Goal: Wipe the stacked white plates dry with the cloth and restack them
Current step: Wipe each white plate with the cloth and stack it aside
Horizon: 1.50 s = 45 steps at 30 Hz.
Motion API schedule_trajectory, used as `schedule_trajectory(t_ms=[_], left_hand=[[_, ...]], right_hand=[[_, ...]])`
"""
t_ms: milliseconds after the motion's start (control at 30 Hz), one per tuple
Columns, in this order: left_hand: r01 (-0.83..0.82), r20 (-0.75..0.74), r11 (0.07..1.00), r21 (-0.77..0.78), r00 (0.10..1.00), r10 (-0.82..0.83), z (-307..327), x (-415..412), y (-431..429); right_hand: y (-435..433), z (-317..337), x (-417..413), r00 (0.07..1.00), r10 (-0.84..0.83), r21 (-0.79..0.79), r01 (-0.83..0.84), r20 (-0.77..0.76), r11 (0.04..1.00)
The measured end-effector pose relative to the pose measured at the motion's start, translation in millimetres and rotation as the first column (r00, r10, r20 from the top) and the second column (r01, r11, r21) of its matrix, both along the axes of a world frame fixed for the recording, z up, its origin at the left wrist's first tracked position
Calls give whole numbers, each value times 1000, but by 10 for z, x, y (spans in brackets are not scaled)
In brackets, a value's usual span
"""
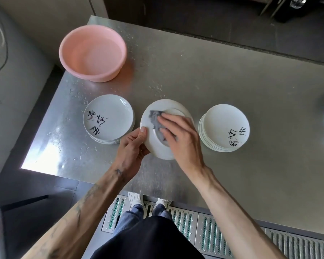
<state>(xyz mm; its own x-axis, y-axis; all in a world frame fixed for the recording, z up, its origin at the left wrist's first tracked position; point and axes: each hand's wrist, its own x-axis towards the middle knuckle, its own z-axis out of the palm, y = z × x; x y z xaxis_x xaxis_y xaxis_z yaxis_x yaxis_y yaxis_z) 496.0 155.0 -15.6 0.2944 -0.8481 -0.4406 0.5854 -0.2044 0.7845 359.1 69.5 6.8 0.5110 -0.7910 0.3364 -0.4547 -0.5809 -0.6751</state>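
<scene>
Nearest, left hand [134, 146] pinching the near-left rim of a white plate [153, 144], thumb on top, held tilted above the steel table [232, 86]; right hand [178, 135] pressed flat, fingers spread, pinning a grey cloth [155, 119] against the plate's face; probably stiff glazed ceramic, light but brittle and slick when wet, best gripped at the rim with fingers beneath; cloth soft, conforming; beyond, left stack [108, 119] and right stack [224, 128] of inked plates, well apart; farthest, pink basin [93, 53].
</scene>
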Motion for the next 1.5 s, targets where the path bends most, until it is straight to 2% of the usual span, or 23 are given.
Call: schedule_trajectory(t_ms=[167,200,333,400,433,500,567,600,800,967,1067,1233,1300,1400,1500], left_hand=[[-30,-16,999,20,999,31,4,18,9],[-32,-17,999,19,999,33,15,11,0],[-28,-38,1000,-2,999,28,38,1,-15],[-33,-31,999,8,999,34,38,18,17],[-33,-22,999,16,999,33,42,26,27],[-22,-4,999,31,1000,22,46,24,45],[-16,14,999,50,1000,15,48,19,37],[-17,16,998,60,1000,16,51,19,27],[4,-11,999,51,1000,-3,30,10,31],[-76,-106,996,37,991,80,-1,13,51],[-112,-111,992,48,987,117,-5,28,50],[-85,-51,994,66,995,88,11,-9,22],[-69,-40,996,58,997,72,18,-17,54],[-99,-45,994,40,994,101,31,36,75],[-114,-53,993,24,992,116,56,37,28]], right_hand=[[-275,-9,-103,954,-298,115,299,-33,947],[-209,4,-60,958,-285,109,287,-32,952],[91,-12,18,998,-65,0,65,-26,998],[-51,-11,-58,993,-116,-9,116,-36,993],[-166,-6,-98,982,-187,25,188,-35,982],[-357,26,-137,949,-313,202,313,-36,928],[-453,67,-97,943,-329,342,326,-51,881],[-454,95,-54,953,-300,357,295,-42,886],[-117,182,206,998,4,158,4,-55,987],[291,9,23,994,81,81,-76,-69,994],[398,-116,-161,998,31,51,-29,-55,998],[312,-57,-79,998,-68,117,68,-4,991],[126,1,-23,996,-85,115,87,-21,990],[-192,46,-115,978,-197,110,204,-68,973],[-120,50,-173,963,-265,109,270,-58,957]])
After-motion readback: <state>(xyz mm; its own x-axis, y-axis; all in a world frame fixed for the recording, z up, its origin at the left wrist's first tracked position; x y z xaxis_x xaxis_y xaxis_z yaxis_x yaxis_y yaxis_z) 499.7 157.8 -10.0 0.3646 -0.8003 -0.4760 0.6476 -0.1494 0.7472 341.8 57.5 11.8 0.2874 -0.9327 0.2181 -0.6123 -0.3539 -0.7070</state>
